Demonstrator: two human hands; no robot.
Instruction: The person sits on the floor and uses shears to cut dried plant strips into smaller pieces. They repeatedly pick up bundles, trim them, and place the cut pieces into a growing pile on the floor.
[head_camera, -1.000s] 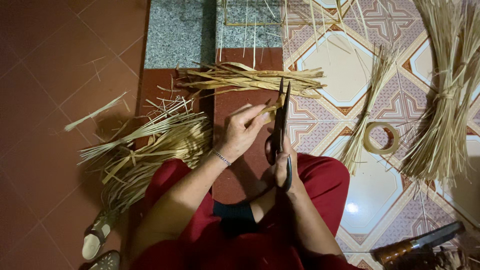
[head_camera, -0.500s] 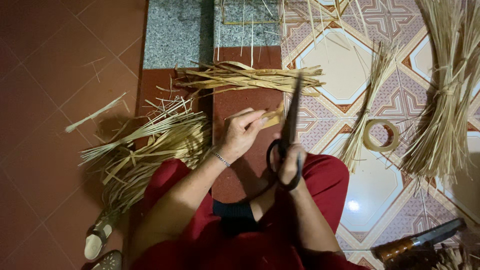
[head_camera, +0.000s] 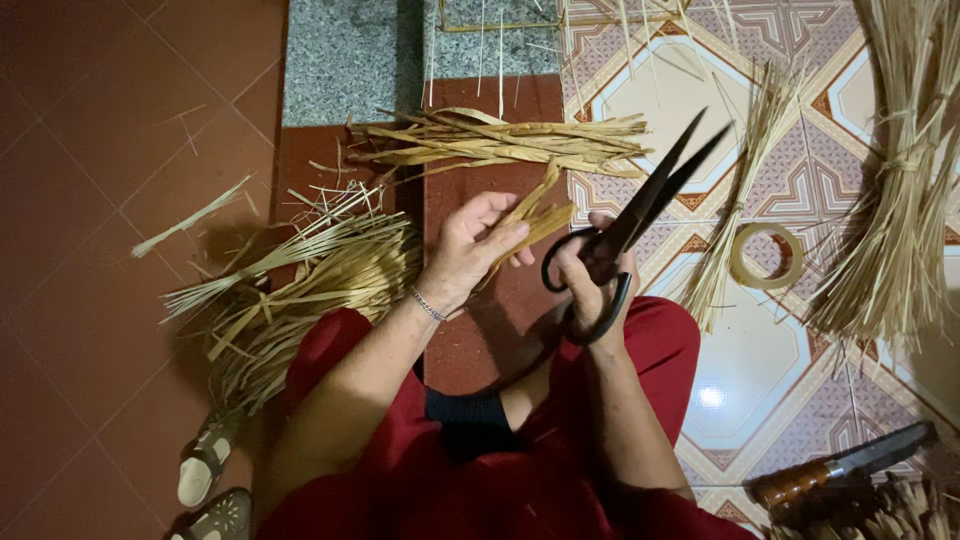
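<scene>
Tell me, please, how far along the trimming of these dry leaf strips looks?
Done, it seems: a pile of strips lies ahead on the floor. In hand: the left hand holds a strip, and the right hand holds open scissors. Left, probably: the loose heap and the tied bundles.

Red tile floor (head_camera: 90, 150) — patterned tiles (head_camera: 790, 170)

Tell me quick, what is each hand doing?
Left hand: closed on a short bundle of dried straw strips.
Right hand: closed in the handles of black scissors, blades slightly apart.
</scene>
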